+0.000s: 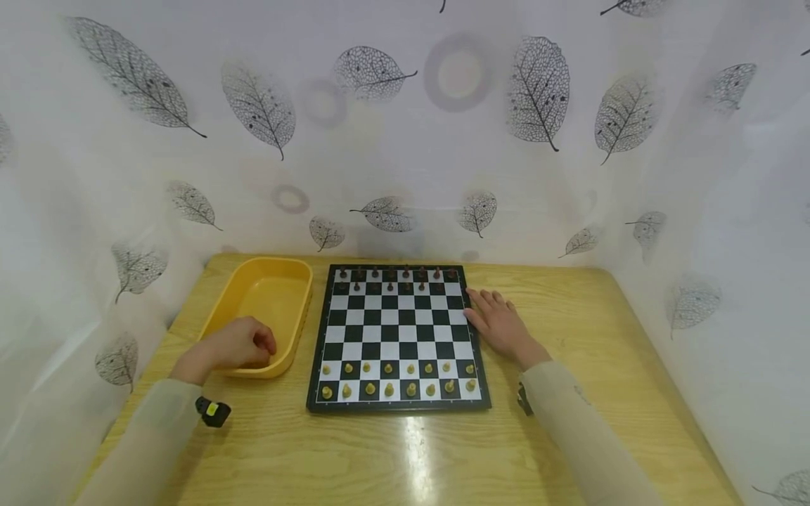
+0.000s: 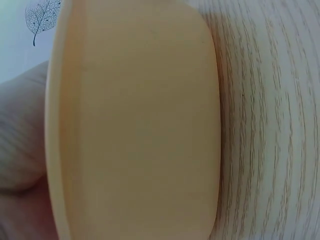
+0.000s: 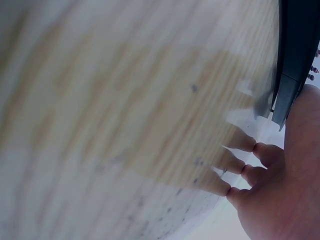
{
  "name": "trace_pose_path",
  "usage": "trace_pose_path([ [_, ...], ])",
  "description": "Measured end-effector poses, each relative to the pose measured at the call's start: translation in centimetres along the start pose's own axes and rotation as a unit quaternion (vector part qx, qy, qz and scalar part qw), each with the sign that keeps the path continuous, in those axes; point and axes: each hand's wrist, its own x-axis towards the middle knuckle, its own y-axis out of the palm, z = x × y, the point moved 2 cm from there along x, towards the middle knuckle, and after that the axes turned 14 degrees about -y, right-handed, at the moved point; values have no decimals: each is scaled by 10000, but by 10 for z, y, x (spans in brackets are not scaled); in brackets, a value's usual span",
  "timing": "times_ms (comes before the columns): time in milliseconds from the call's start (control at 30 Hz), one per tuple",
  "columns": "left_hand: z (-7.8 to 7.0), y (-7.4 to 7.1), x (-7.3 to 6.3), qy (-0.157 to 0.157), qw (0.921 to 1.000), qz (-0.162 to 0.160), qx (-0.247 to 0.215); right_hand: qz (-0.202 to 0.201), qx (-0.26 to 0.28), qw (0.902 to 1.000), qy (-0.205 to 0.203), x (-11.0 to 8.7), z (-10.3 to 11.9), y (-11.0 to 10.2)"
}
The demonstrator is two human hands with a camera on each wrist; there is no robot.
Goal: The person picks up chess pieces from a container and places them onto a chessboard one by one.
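A chessboard point(image 1: 398, 336) lies in the middle of the table. Dark red chess pieces point(image 1: 406, 272) fill its far side, and the right-end square of their second row is bare. Two rows of yellow chess pieces point(image 1: 389, 388) stand on its near side. My left hand point(image 1: 243, 343) reaches over the near end of a yellow plastic tub point(image 1: 239, 372), its fingers curled down inside. I cannot tell whether those fingers hold a piece. My right hand point(image 1: 500, 323) rests beside the board, fingers extended, with thumb and index fingertip at its right edge point(image 3: 300, 55).
The wooden table point(image 1: 354, 457) continues in front of the board and to its right. White sheeting printed with leaves point(image 1: 392, 140) hangs behind and at both sides. Near the left wrist sits a small black device point(image 1: 213, 412); another dark one point(image 1: 524, 399) is at the right wrist.
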Motion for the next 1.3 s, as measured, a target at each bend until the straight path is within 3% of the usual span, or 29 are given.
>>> trace_pose_path([
  [400,0,-11,4,42,9968,-670,-423,-10,-15,10000,7,1,0,0],
  [600,-1,-12,8,347,9902,-1318,-291,43,-51,10000,31,2,-1,1],
  [833,-5,-14,8,416,9836,-1705,-429,71,-32,10000,19,2,1,-1],
  [1033,-7,-18,3,564,9692,-2319,-605,54,-18,10000,32,3,1,-2],
  [1300,-16,-25,-2,1051,9399,-3124,-893,79,-11,10000,59,1,0,0],
])
